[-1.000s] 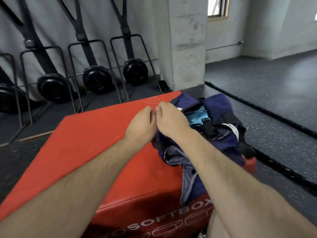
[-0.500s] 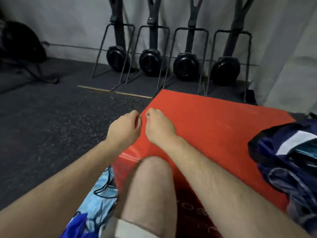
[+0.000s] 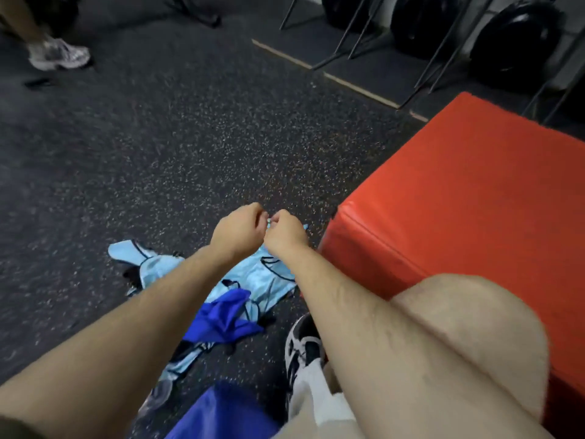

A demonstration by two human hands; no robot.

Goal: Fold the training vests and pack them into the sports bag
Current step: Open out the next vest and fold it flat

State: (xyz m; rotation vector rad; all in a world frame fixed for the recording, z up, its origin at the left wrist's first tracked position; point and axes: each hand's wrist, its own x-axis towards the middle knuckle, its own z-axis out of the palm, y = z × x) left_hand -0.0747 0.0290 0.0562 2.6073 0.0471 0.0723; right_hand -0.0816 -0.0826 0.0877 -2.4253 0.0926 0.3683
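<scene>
The curled fingers of the left hand [image 3: 235, 232] and right hand [image 3: 285, 237] meet and pinch a tiny bit of the light blue vest [image 3: 253, 280]. The vest is thin and shiny with dark edges. It lies crumpled on the floor [image 3: 158, 153] at six o'clock from the hands. A dark blue vest [image 3: 221, 318] is bunched on it. The floor is black rubber with pale specks. A smooth red box [image 3: 459, 201] stands at three o'clock. Round black weights [image 3: 512, 42] sit at one o'clock.
</scene>
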